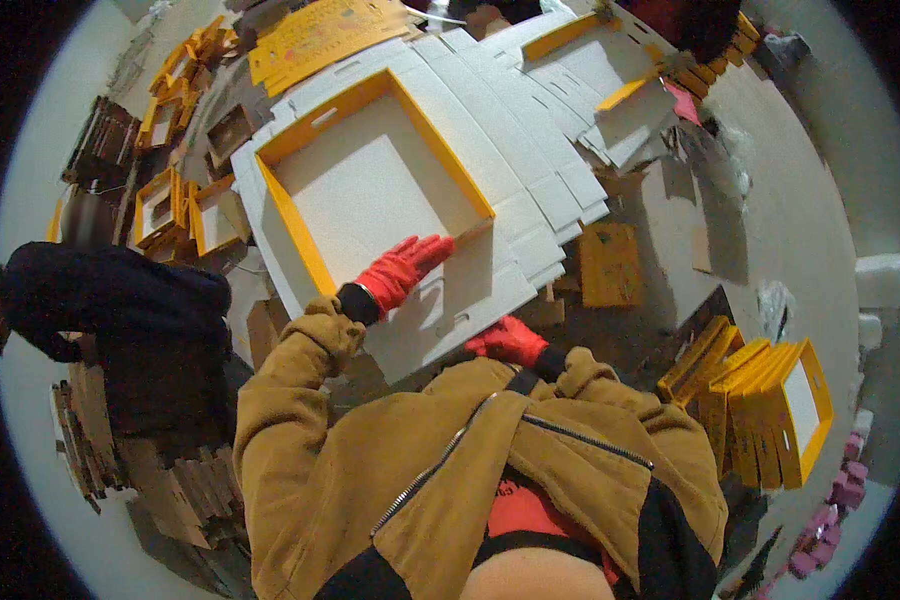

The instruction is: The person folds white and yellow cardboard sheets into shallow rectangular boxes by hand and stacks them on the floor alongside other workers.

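Note:
In front of me a partly folded cardboard box tray [375, 195], yellow outside and white inside, lies on a stack of flat white cardboard blanks [510, 150]. Three of its walls stand up. My left hand [407, 271], in a red glove, is over the near side of the tray with its fingers stretched out; whether it touches the cardboard I cannot tell. My right hand [508, 341], also gloved in red, is at the near edge of the white sheets, close to my body. Its fingertips are partly hidden, and its grip is unclear.
Yellow printed cardboard [322, 41] lies at the stack's far end. Another partly folded tray [592, 60] is at the far right. Folded yellow trays [776, 412] stand at the right; more yellow trays [161, 206] are piled left. A person in dark clothing [120, 300] is at the left.

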`<action>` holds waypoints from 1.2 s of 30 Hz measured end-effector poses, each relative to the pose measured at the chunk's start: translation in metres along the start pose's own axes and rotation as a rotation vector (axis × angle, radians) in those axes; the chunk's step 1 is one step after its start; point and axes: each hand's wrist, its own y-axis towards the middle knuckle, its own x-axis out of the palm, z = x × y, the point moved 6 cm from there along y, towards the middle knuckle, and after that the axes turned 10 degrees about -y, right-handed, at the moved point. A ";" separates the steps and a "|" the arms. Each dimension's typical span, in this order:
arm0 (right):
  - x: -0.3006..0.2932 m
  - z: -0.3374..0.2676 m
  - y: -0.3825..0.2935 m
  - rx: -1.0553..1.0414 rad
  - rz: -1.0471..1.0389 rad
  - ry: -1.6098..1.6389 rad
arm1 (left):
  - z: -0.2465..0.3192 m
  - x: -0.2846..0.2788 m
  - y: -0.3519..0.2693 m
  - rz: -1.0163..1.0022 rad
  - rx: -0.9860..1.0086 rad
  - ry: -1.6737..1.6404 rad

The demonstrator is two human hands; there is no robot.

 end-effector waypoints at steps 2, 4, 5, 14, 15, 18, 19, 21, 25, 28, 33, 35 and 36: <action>0.000 -0.010 -0.001 -0.142 0.231 0.155 | 0.004 -0.002 -0.001 0.011 0.047 0.096; 0.004 -0.024 -0.007 -0.264 0.308 -0.059 | 0.006 -0.004 -0.001 0.029 0.061 0.064; 0.007 -0.029 -0.010 -0.260 0.300 -0.093 | 0.006 -0.004 -0.001 0.052 0.058 0.058; 0.039 -0.154 -0.008 -0.806 0.720 -1.720 | 0.011 -0.009 -0.005 0.117 0.169 -0.042; 0.039 -0.164 -0.004 -0.908 0.728 -1.763 | 0.013 -0.011 -0.007 0.102 0.216 -0.021; 0.029 -0.184 0.012 -1.176 0.660 -1.794 | 0.011 -0.014 -0.003 0.090 0.306 -0.115; 0.025 -0.187 0.019 -1.205 0.632 -1.815 | 0.012 -0.016 -0.003 0.170 0.403 0.002; 0.016 -0.193 0.031 -1.281 0.594 -1.853 | -0.014 0.000 0.008 0.002 0.154 -0.612; 0.008 -0.203 0.045 -1.505 0.475 -1.910 | -0.042 0.024 0.012 -0.086 0.025 -1.149; 0.001 -0.219 0.057 -1.484 0.322 -1.706 | -0.048 0.023 0.001 0.032 -0.159 -1.131; 0.001 -0.230 0.063 -1.558 0.175 -1.686 | 0.007 -0.045 -0.007 0.291 0.240 -0.649; -0.001 -0.231 0.057 -1.626 0.188 -1.651 | -0.002 -0.048 -0.007 0.267 -0.118 -0.618; -0.002 -0.230 0.058 -1.593 0.170 -1.672 | -0.011 -0.042 -0.009 0.219 -0.322 -0.509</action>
